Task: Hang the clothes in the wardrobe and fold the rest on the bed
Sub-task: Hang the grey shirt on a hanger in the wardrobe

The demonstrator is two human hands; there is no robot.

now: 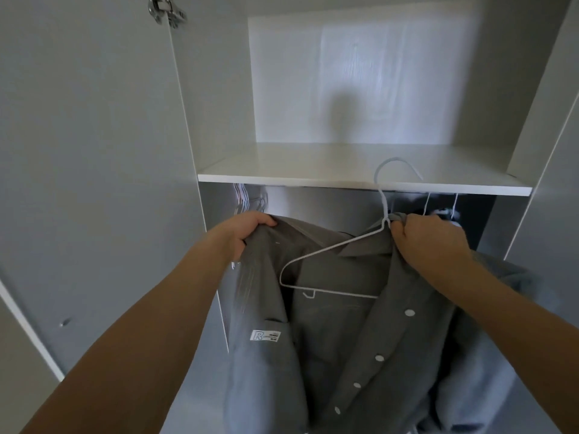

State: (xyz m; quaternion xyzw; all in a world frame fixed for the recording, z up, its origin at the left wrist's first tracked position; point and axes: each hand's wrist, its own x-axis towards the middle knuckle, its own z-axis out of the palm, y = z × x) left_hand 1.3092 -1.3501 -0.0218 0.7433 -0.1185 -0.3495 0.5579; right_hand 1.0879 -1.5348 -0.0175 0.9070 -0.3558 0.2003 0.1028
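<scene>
left hand [247,228] grips one shoulder of the grey shirt [329,333], fingers curled into the cloth; my right hand [429,236] pinches the collar together with the neck of the white wire hanger [329,267]; the shirt hangs in front of the open wardrobe, below the shelf [360,180], hook standing up past the shelf edge; the cloth looks soft and light, likely to slide off thin wire, so holding at shoulder and hanger neck seems best; the shelf edge sits close above; spare hangers [247,202] hang left, dark clothes [441,211] right, open room between.
</scene>
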